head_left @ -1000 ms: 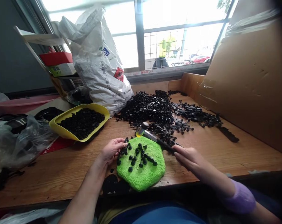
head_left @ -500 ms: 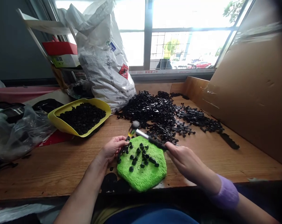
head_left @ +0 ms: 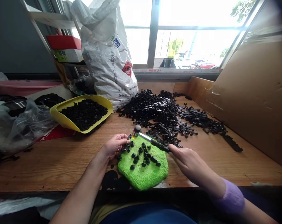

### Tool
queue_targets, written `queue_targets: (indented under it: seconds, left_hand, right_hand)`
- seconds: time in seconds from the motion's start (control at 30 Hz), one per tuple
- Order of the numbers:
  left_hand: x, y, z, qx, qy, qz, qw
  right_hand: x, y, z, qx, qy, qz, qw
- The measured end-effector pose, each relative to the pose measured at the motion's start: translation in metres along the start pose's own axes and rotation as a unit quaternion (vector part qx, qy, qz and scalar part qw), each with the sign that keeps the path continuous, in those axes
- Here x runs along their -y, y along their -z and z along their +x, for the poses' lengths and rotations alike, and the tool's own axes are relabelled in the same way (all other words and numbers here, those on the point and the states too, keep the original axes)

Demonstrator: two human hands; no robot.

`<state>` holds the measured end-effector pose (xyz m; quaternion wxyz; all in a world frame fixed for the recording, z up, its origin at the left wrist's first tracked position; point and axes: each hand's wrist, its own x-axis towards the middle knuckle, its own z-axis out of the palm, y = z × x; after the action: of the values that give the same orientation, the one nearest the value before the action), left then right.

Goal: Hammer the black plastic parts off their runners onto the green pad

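My right hand (head_left: 186, 160) is closed round the dark handle of a small hammer (head_left: 157, 144). The hammer's blunt, rounded head is over the far left edge of a bright green, rough-textured pad (head_left: 144, 179). My left hand (head_left: 116, 145) pinches a thin black strip (head_left: 122, 150) with small knobs along that same edge; part of it is hidden by my fingers. The hammer head is close to the strip's far end, and whether they touch I cannot tell. Several small black mushroom-headed pieces (head_left: 141, 150) lie scattered on the pad.
Behind the pad spreads a big heap of black pieces (head_left: 155, 107). A yellow scoop-shaped tray (head_left: 58, 115) of black pieces stands to the left, before a tall white sack (head_left: 105, 62). Cardboard (head_left: 253, 90) walls the right side. Flat black discs (head_left: 109, 179) lie by the table's front edge.
The hammer head has come down slightly toward the pad's far left edge. My left hand keeps its pinch on the black strip. The whole view has shifted a little.
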<state>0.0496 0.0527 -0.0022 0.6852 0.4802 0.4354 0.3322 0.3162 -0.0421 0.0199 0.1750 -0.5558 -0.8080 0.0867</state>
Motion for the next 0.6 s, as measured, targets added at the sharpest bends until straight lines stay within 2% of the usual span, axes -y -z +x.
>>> queue_targets:
  seconds: [0.23, 0.3, 0.47, 0.6]
  left_hand:
    - [-0.0001, 0.0007, -0.0013, -0.002, -0.001, 0.01, 1.0]
    - [0.0003, 0.0008, -0.0007, -0.004, 0.002, 0.013, 1.0]
    - [0.0024, 0.0017, -0.0003, -0.001, -0.006, 0.015, 1.0]
    - [0.0034, 0.0051, -0.0044, -0.02, -0.004, 0.013, 1.0]
  right_hand:
    - [-0.0025, 0.0, -0.0029, -0.025, 0.004, 0.067, 0.997]
    - [0.0004, -0.0021, -0.0015, -0.026, 0.008, 0.056, 0.998]
    - [0.0037, -0.0047, 0.0018, 0.015, 0.0, -0.007, 1.0]
    - [-0.0044, -0.0039, -0.0064, -0.026, -0.011, 0.092, 0.995]
